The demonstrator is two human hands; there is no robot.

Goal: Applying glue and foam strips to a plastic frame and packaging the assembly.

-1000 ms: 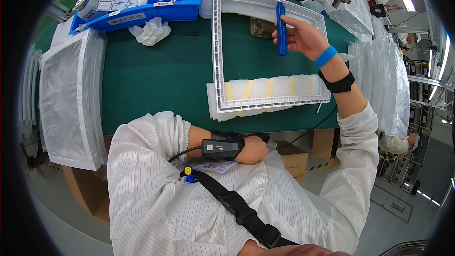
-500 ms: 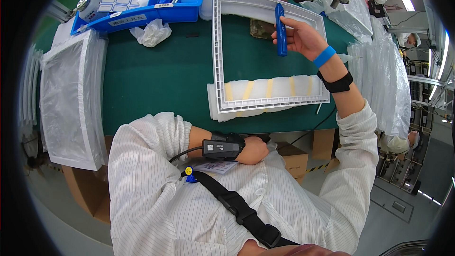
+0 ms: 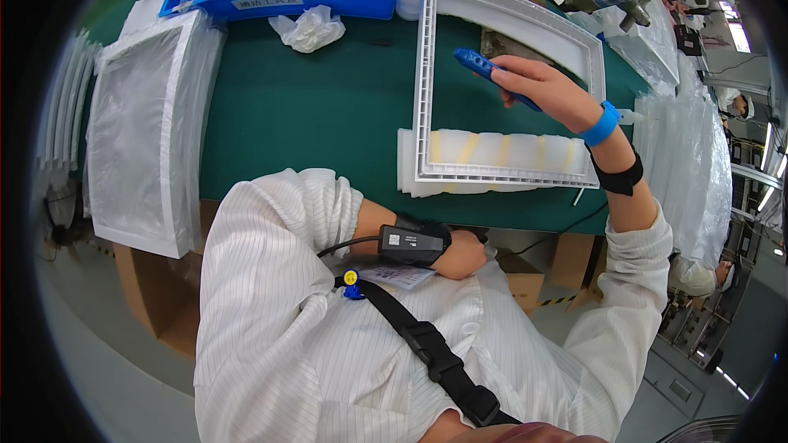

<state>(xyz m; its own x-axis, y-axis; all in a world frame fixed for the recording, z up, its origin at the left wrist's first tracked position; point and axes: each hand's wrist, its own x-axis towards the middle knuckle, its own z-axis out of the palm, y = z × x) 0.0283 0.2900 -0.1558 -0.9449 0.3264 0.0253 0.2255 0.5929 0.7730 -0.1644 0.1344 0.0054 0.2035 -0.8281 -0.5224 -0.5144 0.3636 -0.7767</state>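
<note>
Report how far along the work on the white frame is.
Done: the white frame lies flat on the green table, its near edge over stacked white pieces.
In hand: the right hand holds a blue tool over the frame; the left hand rests at the table's near edge.
Left: wrapped frames wait to the left, unopened.

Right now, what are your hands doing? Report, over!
Right hand shut on blue tool, over white frame. Left hand down by chest, grip unclear. Nothing in the way.
</note>
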